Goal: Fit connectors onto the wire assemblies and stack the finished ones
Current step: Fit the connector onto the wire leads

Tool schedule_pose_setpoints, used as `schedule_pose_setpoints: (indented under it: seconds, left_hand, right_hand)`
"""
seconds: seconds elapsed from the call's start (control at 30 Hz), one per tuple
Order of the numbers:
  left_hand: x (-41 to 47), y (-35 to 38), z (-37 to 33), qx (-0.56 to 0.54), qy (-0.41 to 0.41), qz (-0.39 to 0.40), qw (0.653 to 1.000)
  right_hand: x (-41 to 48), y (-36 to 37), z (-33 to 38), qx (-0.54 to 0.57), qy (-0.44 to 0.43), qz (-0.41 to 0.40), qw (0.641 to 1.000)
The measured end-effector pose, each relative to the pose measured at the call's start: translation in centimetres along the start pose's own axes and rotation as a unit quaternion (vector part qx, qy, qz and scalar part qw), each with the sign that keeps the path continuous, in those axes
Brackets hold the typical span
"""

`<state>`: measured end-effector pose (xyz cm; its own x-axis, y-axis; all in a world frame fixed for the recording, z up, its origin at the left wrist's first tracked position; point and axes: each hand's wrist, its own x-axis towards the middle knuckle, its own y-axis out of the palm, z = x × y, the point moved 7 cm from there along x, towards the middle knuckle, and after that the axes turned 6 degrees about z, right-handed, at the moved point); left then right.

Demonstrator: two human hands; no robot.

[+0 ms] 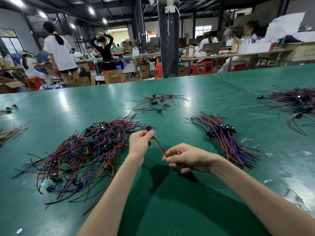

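A red-and-black wire pair (159, 145) runs taut between my two hands above the green table. My left hand (140, 142) pinches its upper end, where a small dark connector (149, 128) sits just past my fingertips. My right hand (185, 158) pinches the lower end between thumb and forefinger. To the left lies a big tangled heap of red, blue and black wire assemblies (81, 154) with small green boards. To the right lies a neat bundle of assemblies (225, 137) with blue and black connectors lined up.
A smaller loose cluster of wires (159, 103) lies farther back on the green table (170, 201). A dark heap of wires (296, 103) sits at far right, and small bunches (8, 109) at far left. Beyond the table edge, people work at benches.
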<state>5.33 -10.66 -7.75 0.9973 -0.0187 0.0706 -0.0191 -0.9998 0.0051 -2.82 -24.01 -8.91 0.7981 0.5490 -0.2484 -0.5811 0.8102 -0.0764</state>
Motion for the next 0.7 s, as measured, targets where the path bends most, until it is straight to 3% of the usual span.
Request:
schedule_pose_setpoints:
  seconds: [0.23,0.33,0.47,0.7]
  left_hand:
    - [-0.5,0.9,0.3,-0.030,-0.039,0.017,0.999]
    - [-1.1,2.2,0.5,-0.036,-0.061,0.057,0.996]
    - [-2.6,4.9,0.7,-0.051,-0.072,0.132,0.987]
    - [-3.4,5.9,0.5,-0.062,-0.067,0.140,0.986]
  right_hand:
    - [-0.6,-0.7,0.5,-0.044,0.013,0.019,0.999]
    - [-0.4,-1.9,0.4,-0.047,0.036,-0.036,0.998]
    - [0.0,-3.0,0.4,0.042,-0.021,-0.117,0.992]
    - [0.1,-4.8,0.5,0.076,-0.057,-0.194,0.976]
